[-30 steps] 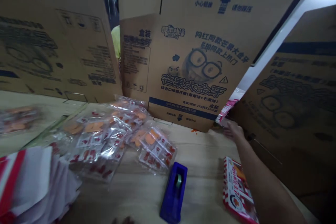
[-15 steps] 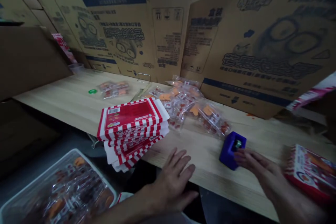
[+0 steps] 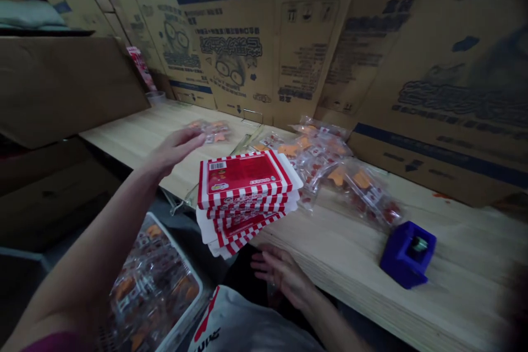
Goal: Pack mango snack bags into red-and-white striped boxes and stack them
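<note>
My left hand [image 3: 175, 151] is raised over the wooden table [image 3: 132, 143], fingers spread and holding nothing, near a small clear packet of orange pieces [image 3: 212, 131]. Below the table's front edge, my right hand [image 3: 284, 272] hangs open and empty, just under a stack of flat red-and-white striped cartons [image 3: 243, 187]. That stack overhangs the table edge. Further right lie several clear packets with orange pieces [image 3: 330, 168], and beyond them a blue tape dispenser [image 3: 408, 256].
Flattened printed cardboard sheets [image 3: 247, 44] stand along the table's back. Below the table at left sits a white tray of packets [image 3: 152, 291]. A plastic cup [image 3: 154, 98] stands at the far left corner. A white cloth with red marks [image 3: 235, 324] shows at the bottom.
My left hand has lifted off the table edge and moved left. My right hand has left the tape dispenser and dropped below the table edge. The view has swung left, and the printed carton has left the frame.
</note>
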{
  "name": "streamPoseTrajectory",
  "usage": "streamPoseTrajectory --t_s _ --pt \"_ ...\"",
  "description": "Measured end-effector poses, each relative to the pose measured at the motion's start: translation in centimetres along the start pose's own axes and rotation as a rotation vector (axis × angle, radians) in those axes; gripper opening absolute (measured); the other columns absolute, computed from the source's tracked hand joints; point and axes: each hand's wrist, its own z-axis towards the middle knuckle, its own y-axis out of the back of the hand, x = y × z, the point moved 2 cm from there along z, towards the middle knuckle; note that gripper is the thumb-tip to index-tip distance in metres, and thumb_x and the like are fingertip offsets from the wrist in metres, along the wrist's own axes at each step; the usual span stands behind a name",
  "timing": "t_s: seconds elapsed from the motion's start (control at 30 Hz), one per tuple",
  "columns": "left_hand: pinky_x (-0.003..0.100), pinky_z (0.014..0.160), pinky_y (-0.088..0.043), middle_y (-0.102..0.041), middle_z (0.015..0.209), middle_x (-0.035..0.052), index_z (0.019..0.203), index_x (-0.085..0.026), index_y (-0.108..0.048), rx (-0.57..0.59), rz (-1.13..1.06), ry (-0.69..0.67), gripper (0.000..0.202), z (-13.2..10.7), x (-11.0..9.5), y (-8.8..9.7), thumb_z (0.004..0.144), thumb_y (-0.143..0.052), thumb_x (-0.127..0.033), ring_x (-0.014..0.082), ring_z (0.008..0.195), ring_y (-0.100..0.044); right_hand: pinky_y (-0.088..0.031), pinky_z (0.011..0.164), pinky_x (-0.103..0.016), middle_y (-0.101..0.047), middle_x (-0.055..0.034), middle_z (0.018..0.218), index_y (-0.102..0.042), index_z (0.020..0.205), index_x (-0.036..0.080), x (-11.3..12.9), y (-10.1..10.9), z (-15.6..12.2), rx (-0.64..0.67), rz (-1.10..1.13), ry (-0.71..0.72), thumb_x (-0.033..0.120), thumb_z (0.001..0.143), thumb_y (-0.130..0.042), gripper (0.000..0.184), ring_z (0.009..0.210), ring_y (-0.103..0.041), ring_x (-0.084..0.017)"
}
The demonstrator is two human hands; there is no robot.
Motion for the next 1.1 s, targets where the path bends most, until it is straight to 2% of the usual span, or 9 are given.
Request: streamPoseTrajectory --t_s 0.13,0.27,0.37,0.5,0.6,0.7,0.83,1.0,1.1 --pt "0.04 0.101 -0.039 -0.059 0.127 0.0087 0.124 -0.016 -0.056 0.28 0.116 -0.205 0.069 3.0 -1.3 -1.0 0.079 -0.048 -0.067 0.0273 0.115 -0.052 -0.048 0.088 -0.041 -0.071 -0.0105 0.1 -0.064 0.097 0.018 3.0 -2.6 0.3 0.018 0.017 0.069 0.04 0.072 -0.077 0.036 0.094 -0.067 -0.025" --pt "0.038 0.095 -0.042 -0.061 0.123 0.01 0.122 -0.014 -0.057 0.51 0.153 -0.15 0.071 5.8 -0.6 -2.2 0.078 -0.046 -0.069 0.0248 0.105 -0.058 -0.044 0.096 -0.043 -0.069 -0.0113 0.11 -0.064 0.096 0.017 5.5 -4.5 -0.6 0.124 0.222 0.109 0.035 0.072 -0.077 0.032 0.109 -0.062 -0.027" --pt "0.034 0.087 -0.046 -0.062 0.118 0.012 0.122 -0.013 -0.056 0.63 0.127 -0.072 0.074 7.6 0.9 -3.2 0.075 -0.05 -0.069 0.0228 0.096 -0.062 -0.045 0.094 -0.042 -0.071 -0.0098 0.103 -0.066 0.091 0.017 4.8 -4.1 0.3 0.009 0.248 0.027 0.032 0.067 -0.081 0.032 0.102 -0.065 -0.025" --pt "0.036 0.093 -0.042 -0.061 0.124 0.0113 0.13 -0.016 -0.052 0.699 0.275 -0.11 0.078 8.5 1.0 -4.2 0.072 -0.052 -0.069 0.027 0.108 -0.058 -0.049 0.084 -0.037 -0.072 -0.0072 0.089 -0.067 0.086 0.016 3.1 -2.7 3.3 -0.158 0.197 -0.054 0.031 0.06 -0.084 0.035 0.083 -0.068 -0.021" --pt "0.034 0.096 -0.04 -0.059 0.13 0.0085 0.133 -0.021 -0.05 0.803 0.347 -0.195 0.082 8.2 0.2 -4.9 0.068 -0.055 -0.071 0.0277 0.113 -0.054 -0.049 0.082 -0.036 -0.071 -0.0056 0.08 -0.065 0.082 0.016 3.1 -2.6 5.5 -0.174 0.203 -0.083 0.031 0.061 -0.082 0.031 0.077 -0.068 -0.02" --pt "0.032 0.096 -0.041 -0.063 0.125 0.005 0.124 -0.022 -0.058 0.889 0.317 -0.269 0.075 7.9 0.4 -5.5 0.068 -0.055 -0.072 0.0265 0.112 -0.056 -0.05 0.08 -0.036 -0.071 -0.0059 0.077 -0.063 0.083 0.016 3.4 -3.5 7.6 -0.146 0.188 -0.118 0.03 0.064 -0.079 0.029 0.075 -0.068 -0.021" --pt "0.032 0.093 -0.043 -0.068 0.116 0.0042 0.118 -0.022 -0.063 0.917 0.259 -0.221 0.068 8.7 2.4 -4.9 0.069 -0.056 -0.069 0.0258 0.104 -0.061 -0.051 0.077 -0.036 -0.071 -0.0069 0.08 -0.061 0.09 0.016 3.7 -5.1 10.4 -0.108 0.164 -0.1 0.027 0.069 -0.075 0.027 0.073 -0.069 -0.021" --pt "0.033 0.097 -0.04 -0.063 0.125 0.0067 0.12 -0.022 -0.06 0.76 0.386 -0.154 0.073 10.2 4.4 -2.9 0.067 -0.053 -0.073 0.0264 0.112 -0.056 -0.053 0.071 -0.035 -0.071 -0.006 0.075 -0.06 0.091 0.016 5.1 -7.0 13.3 -0.089 0.133 -0.083 0.021 0.073 -0.069 0.02 0.064 -0.067 -0.019" --pt "0.034 0.098 -0.039 -0.062 0.126 0.0079 0.12 -0.021 -0.059 0.726 0.416 -0.155 0.073 10.4 4.7 -2.3 0.07 -0.05 -0.073 0.0266 0.113 -0.056 -0.052 0.065 -0.031 -0.071 -0.0058 0.072 -0.061 0.087 0.015 5.9 -7.5 13.9 -0.104 0.131 -0.091 0.021 0.076 -0.065 0.014 0.061 -0.066 -0.017"
